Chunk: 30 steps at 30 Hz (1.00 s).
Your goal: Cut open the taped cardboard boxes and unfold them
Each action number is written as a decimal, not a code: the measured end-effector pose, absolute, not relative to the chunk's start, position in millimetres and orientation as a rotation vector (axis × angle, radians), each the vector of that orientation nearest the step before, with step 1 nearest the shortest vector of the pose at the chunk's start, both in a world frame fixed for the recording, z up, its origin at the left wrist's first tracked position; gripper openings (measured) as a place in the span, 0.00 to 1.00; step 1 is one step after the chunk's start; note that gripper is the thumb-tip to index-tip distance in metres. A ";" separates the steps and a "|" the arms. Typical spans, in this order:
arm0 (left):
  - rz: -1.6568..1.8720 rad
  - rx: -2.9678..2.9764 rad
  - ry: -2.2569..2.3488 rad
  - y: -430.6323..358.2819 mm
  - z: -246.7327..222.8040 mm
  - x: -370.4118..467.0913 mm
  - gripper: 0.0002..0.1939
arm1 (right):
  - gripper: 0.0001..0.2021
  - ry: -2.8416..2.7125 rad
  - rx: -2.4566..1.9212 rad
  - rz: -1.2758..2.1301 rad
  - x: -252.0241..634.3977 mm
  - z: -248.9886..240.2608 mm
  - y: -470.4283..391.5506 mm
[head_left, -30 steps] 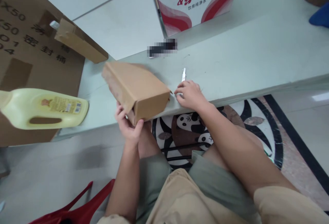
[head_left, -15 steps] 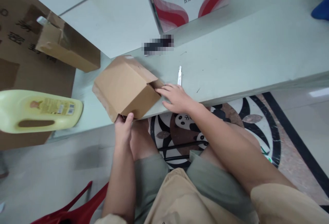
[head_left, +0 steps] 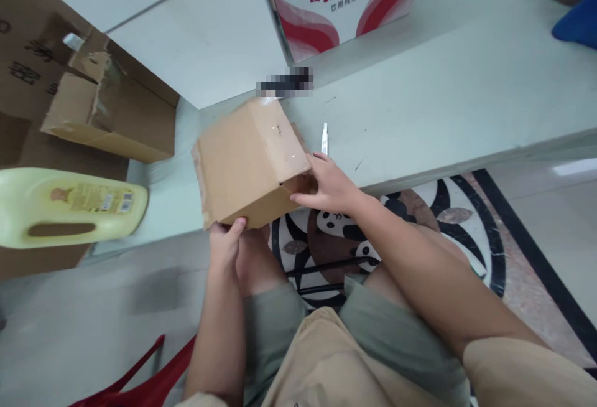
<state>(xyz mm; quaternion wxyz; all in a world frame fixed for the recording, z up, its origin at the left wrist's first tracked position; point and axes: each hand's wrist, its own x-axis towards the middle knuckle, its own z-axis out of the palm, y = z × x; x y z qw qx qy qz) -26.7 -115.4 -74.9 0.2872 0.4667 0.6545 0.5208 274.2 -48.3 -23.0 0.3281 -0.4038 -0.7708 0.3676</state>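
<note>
Between my hands a brown cardboard box [head_left: 247, 164] is held tilted over the near edge of the pale table. Clear tape runs along its upper right side. My left hand [head_left: 226, 239] grips its near left corner, thumb on the front face and the other fingers hidden underneath. At the right end, my right hand [head_left: 329, 186] closes on the box, thumb at the front and fingers behind the edge. Just beyond that hand a utility knife [head_left: 324, 138] lies on the table, its lower end hidden by my fingers.
A yellow jug-shaped bottle [head_left: 107, 208] and an opened carton [head_left: 125, 114] are at the left. White panels stand behind the box. A red-and-white water carton [head_left: 345, 15] is at the back, near a blurred dark object [head_left: 285, 82]. A blue thing [head_left: 578, 24] sits far right on the table [head_left: 443, 96].
The box has turned and shifted to the right, showing its taped side. My right hand has moved from its open flap to a grip on its right end.
</note>
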 end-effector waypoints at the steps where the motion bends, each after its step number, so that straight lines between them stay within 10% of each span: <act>1: 1.391 1.231 1.764 -114.7 -73.1 -25.4 0.38 | 0.23 -1.987 -1.096 0.967 275.4 -23.7 -50.2; 9: 1.479 1.262 1.733 -117.0 -50.5 -19.0 0.34 | 0.11 -1.802 -1.053 0.908 277.5 -32.5 -60.5; 18: 1.356 1.251 1.648 -144.6 -32.5 -19.5 0.24 | 0.28 -1.299 -1.021 1.231 272.7 -31.0 -59.3; 30: 1.248 1.358 1.686 -158.0 -14.6 -20.9 0.13 | 0.24 -1.162 -1.312 1.360 286.3 -25.5 -49.7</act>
